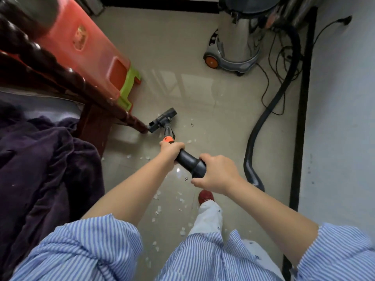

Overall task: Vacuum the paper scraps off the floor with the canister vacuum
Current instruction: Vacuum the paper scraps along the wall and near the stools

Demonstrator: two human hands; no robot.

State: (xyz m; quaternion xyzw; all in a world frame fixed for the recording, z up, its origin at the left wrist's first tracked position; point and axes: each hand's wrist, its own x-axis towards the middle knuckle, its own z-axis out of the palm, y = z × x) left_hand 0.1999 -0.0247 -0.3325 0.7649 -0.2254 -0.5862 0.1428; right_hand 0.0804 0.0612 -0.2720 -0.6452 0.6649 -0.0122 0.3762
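Note:
My left hand [170, 150] grips the black vacuum wand [187, 160] just below its orange collar. My right hand [218, 173] grips the wand's thicker rear end, where the hose joins. The grey floor nozzle [162, 119] lies on the beige tiles beside a dark wooden furniture leg [140, 126]. White paper scraps [158, 209] are scattered on the floor around and behind the nozzle, several near my red shoe [206, 196]. The steel canister vacuum [237, 39] stands at the far right, and its black hose [269, 110] curves back to the wand.
Red and green plastic stools [95, 57] are stacked at the left behind the dark wooden furniture. A dark purple cloth [46, 159] lies at the near left. Thin black cables [284, 63] trail along the white wall [341, 98] at the right.

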